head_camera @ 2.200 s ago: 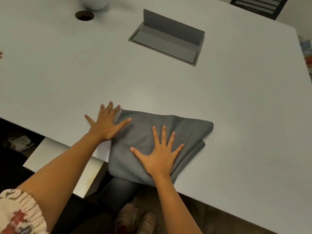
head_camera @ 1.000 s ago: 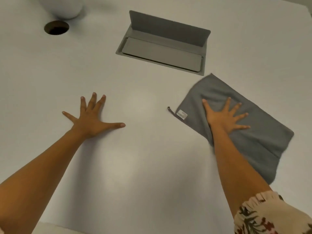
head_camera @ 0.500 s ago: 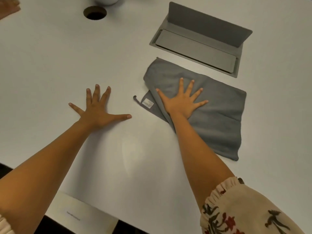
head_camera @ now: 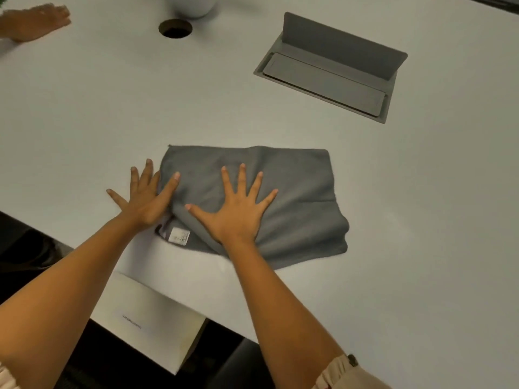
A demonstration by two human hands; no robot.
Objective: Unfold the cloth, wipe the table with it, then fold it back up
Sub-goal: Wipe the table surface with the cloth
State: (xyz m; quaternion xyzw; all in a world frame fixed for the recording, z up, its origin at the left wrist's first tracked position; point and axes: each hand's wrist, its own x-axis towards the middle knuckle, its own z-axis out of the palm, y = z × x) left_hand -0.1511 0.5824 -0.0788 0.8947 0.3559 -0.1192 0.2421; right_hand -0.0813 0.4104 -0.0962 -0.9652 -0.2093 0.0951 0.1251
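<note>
A grey cloth lies spread and slightly rumpled on the white table, close to the near edge, its white label at the near left corner. My right hand presses flat on the cloth's left half, fingers splayed. My left hand lies flat beside it, palm on the table, with thumb and fingertips overlapping the cloth's left edge. Neither hand grips the fabric.
A grey cable hatch with its lid raised sits at the back right. A round cable hole and a white pot are at the back. Another person's hand rests at the far left. A white box stands below the table edge.
My right hand has slid the cloth from beside the hatch back toward the near edge and to the left. The cloth's left edge now lies under my left hand's fingers.
</note>
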